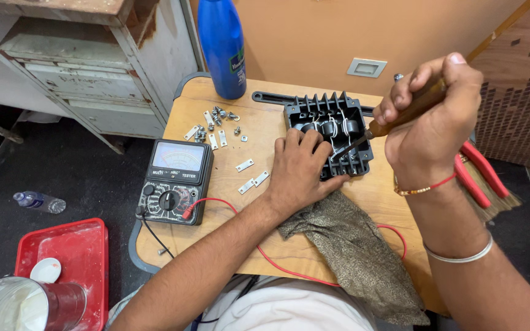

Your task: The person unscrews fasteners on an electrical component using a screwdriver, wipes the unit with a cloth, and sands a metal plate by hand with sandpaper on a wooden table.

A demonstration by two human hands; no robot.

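Both hands were on the black finned housing [329,132] at the far middle of the tabletop [228,245]: left hand [302,168] lay flat on its near edge with fingers spread, not gripping, apparently to pin it so it couldn't slide, while right hand [427,122] had fingers fully curled around the wooden handle of a screwdriver [394,119], tip angled down into the coil bay. Loose screws and metal strips [219,125] sat in a cluster clear of the work, analog multimeter [176,181] parked left with its red lead [277,263] trailing under a brown cloth [357,257], probably kept within reach for checks.
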